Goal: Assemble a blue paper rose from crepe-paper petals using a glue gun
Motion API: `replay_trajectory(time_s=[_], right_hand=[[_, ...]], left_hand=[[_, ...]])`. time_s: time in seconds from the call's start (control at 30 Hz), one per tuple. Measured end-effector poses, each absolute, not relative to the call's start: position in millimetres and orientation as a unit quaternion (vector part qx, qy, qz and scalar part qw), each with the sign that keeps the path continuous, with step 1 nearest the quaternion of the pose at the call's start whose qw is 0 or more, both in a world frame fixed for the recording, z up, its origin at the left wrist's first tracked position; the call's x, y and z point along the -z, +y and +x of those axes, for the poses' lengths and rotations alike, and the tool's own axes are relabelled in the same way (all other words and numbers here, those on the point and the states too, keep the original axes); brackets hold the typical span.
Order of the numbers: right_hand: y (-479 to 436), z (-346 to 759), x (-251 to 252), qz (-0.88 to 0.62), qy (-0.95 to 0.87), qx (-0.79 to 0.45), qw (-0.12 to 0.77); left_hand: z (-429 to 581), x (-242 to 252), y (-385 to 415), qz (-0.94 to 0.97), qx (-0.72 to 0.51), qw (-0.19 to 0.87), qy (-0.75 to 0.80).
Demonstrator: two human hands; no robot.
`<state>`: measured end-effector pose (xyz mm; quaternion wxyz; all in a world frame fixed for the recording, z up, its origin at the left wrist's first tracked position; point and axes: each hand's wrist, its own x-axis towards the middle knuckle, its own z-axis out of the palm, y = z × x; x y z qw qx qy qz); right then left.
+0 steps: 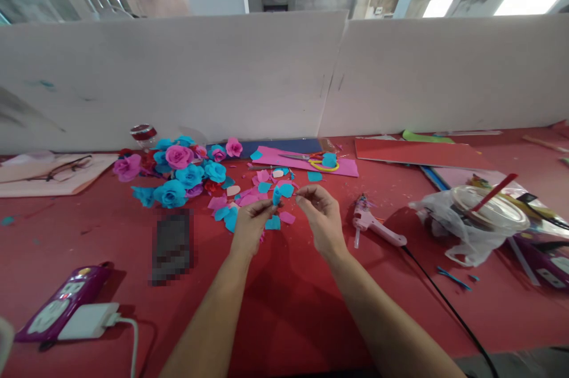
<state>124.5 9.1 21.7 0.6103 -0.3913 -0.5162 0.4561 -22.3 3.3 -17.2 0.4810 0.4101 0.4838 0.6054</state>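
Observation:
My left hand (252,225) is closed, its thumb and fingertips pinching a small blue paper flower bud (276,195) from below. A blue paper petal (287,189) sticks out to the bud's right. Just right of it, my right hand (323,217) is raised with thumb and forefinger brought together; whatever is between them is too small to make out. Beneath and behind the hands lie loose pink paper petals (252,195) and blue paper petals (230,221). A pink glue gun (377,227) rests on the table to the right of my right hand.
Finished paper roses (180,173) are bunched at back left. Scissors (323,165) lie on a pink paper strip (351,166). A blurred dark rectangle (172,246), a purple power strip (66,301) and a bagged tub (482,212) stand around the red table (284,319). A white partition (178,76) rises behind.

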Motion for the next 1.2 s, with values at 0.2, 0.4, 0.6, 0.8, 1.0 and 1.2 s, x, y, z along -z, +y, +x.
replay_trajectory(time_s=[0.2,0.4,0.6,0.8,1.0,1.2], right_hand=[[3.3,117.3,-20.3,-0.401,-0.581,-0.404,0.581],[2.3,116.8,-23.4,-0.403,-0.591,-0.382,0.586],[4.4,121.1,-24.2,-0.383,-0.627,-0.345,0.585],[3.6,121.4,-28.4,-0.359,-0.657,-0.312,0.585],[4.8,122.0,-25.2,-0.378,-0.65,-0.299,0.588],[5.0,122.0,-25.7,-0.384,-0.653,-0.283,0.589]], left_hand=[[-13.3,6.1,-5.3,0.446,-0.608,0.412,0.511],[-7.3,-4.6,-11.8,0.449,-0.599,0.39,0.536],[-9.0,-1.4,-9.2,0.457,-0.594,0.433,0.501],[-9.1,3.2,-8.0,0.475,-0.583,0.437,0.493],[-7.9,2.7,-8.9,0.458,-0.584,0.452,0.495],[-7.3,1.8,-7.7,0.453,-0.589,0.446,0.499]])
